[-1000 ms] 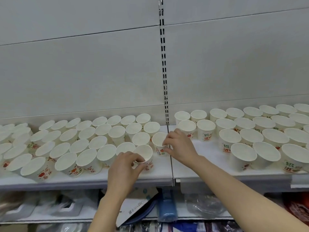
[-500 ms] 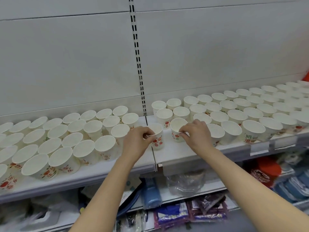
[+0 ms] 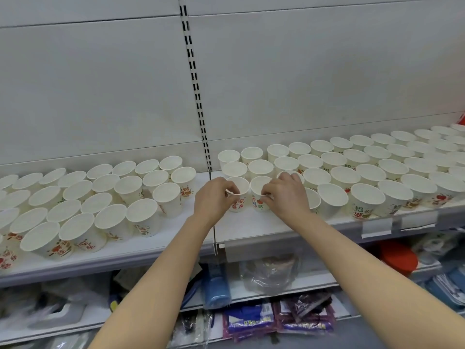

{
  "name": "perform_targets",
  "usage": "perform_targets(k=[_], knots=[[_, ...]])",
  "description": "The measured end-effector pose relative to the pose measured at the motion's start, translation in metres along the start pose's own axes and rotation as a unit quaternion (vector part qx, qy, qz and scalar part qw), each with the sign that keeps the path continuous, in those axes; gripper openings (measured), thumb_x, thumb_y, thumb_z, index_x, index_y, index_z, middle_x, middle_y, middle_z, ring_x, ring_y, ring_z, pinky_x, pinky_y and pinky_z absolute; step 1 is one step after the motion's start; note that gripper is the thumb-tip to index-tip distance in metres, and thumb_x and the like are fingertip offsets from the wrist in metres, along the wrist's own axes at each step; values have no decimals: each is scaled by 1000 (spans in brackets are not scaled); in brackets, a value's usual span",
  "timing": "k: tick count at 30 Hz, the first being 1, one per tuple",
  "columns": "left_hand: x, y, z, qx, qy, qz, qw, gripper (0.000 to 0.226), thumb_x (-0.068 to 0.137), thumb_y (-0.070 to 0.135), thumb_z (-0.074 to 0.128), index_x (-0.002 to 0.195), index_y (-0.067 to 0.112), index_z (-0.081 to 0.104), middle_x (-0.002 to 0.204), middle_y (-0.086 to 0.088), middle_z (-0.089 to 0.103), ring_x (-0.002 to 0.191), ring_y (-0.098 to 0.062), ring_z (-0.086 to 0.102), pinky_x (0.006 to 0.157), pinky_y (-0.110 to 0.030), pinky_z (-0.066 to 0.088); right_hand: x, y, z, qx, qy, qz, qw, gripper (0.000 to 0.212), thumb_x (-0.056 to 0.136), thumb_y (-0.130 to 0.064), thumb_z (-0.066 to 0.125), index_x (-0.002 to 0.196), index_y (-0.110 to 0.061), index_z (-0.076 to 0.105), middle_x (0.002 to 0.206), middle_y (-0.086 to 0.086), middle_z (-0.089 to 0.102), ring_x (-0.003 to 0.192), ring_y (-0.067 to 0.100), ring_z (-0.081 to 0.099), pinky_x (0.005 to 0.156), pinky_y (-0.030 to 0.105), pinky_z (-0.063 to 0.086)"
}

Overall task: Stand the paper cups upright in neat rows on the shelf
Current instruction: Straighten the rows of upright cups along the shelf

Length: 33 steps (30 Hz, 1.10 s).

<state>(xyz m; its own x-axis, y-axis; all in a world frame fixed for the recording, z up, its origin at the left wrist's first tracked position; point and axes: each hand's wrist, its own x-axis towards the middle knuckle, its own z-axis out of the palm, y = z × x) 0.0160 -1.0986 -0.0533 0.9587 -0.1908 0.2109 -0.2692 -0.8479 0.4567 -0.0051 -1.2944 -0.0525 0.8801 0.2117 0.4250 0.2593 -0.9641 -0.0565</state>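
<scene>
Many white paper cups with red and green print stand upright on a white shelf (image 3: 251, 225). My left hand (image 3: 214, 200) pinches the rim of one cup (image 3: 239, 197) at the left end of the right shelf section. Beside it, my right hand (image 3: 284, 195) pinches the rim of a second cup (image 3: 259, 195). Both cups stand upright on the shelf in the front row. Behind them run rows of cups (image 3: 334, 159) stretching to the right. A looser group of cups (image 3: 105, 197) covers the left shelf section.
A slotted metal upright (image 3: 196, 96) divides the white back wall. Price-label holders (image 3: 377, 226) hang on the shelf's front edge. Below, a lower shelf holds a blue roll (image 3: 216, 285), plastic bags (image 3: 271, 273) and packaged goods (image 3: 276, 316). A red item (image 3: 400, 258) sits at lower right.
Both hands carried their cups rightwards, from the left shelf section past the upright, and set them side by side on the right section. The view has panned right.
</scene>
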Motion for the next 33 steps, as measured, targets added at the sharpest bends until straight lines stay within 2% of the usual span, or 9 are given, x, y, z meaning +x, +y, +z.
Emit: perform_targets(k=[3, 9, 15, 20, 25, 27, 29, 31, 33], knots=[[1, 4, 2, 1, 6, -5, 1000, 5, 84, 32, 72, 88, 30, 72, 94, 10, 65, 85, -10, 60, 68, -29, 47, 1, 7, -1, -17, 5, -17, 1000, 10, 68, -26, 80, 66, -21, 72, 63, -4, 65, 72, 26, 52, 72, 36, 25], [0, 12, 8, 12, 17, -13, 1000, 6, 85, 33, 71, 90, 31, 72, 95, 11, 66, 85, -9, 59, 67, -27, 46, 2, 17, -1, -17, 4, -29, 999, 13, 64, -23, 82, 62, -19, 70, 59, -3, 63, 67, 26, 52, 70, 36, 25], [-16, 13, 3, 1, 38, -23, 999, 16, 85, 39, 70, 100, 32, 69, 101, 14, 64, 85, -5, 59, 67, -26, 47, -3, 17, 4, -1, 43, -51, 998, 16, 64, -24, 84, 71, -18, 71, 71, 0, 68, 72, 28, 57, 73, 37, 26], [-47, -2, -11, -9, 117, -53, 992, 22, 87, 35, 68, 108, 34, 66, 104, 18, 58, 82, -2, 56, 70, -25, 44, -11, 10, 12, 63, 143, -78, 985, 8, 74, -24, 73, 75, -17, 70, 73, 0, 66, 73, 28, 54, 70, 35, 28], [-86, -63, -42, 74, 219, -152, 961, 18, 87, 31, 68, 105, 28, 69, 99, 8, 64, 96, -19, 54, 68, -34, 47, -23, -10, 22, 86, 173, -128, 973, 9, 79, -26, 69, 75, -17, 69, 73, -1, 66, 72, 27, 55, 68, 35, 31], [-97, -90, -59, 110, 210, -194, 952, 25, 84, 31, 71, 109, 26, 68, 110, 3, 62, 103, -24, 52, 73, -36, 48, -25, -23, 24, 94, 178, -136, 970, 12, 78, -26, 67, 72, -16, 69, 71, -2, 65, 69, 26, 55, 68, 34, 30], [-104, -110, -72, 132, 158, -222, 953, 31, 82, 33, 73, 111, 25, 67, 117, 1, 59, 107, -25, 52, 75, -36, 47, -25, -37, 27, 113, 178, -145, 967, 10, 77, -25, 67, 71, -17, 68, 71, -3, 65, 69, 25, 55, 68, 33, 28], [-106, -121, -80, 155, 112, -214, 958, 23, 83, 32, 71, 105, 25, 70, 113, 1, 61, 103, -24, 53, 70, -33, 45, -23, -55, 30, 134, 165, -150, 966, 7, 76, -25, 68, 72, -19, 69, 71, -5, 65, 69, 24, 56, 69, 32, 28], [-108, -127, -86, 144, 103, -190, 966, 13, 87, 30, 67, 98, 25, 72, 101, 3, 64, 96, -22, 55, 65, -32, 43, -18, -76, 34, 155, 143, -148, 966, 5, 76, -24, 70, 74, -20, 69, 72, -6, 65, 70, 22, 56, 69, 32, 30]])
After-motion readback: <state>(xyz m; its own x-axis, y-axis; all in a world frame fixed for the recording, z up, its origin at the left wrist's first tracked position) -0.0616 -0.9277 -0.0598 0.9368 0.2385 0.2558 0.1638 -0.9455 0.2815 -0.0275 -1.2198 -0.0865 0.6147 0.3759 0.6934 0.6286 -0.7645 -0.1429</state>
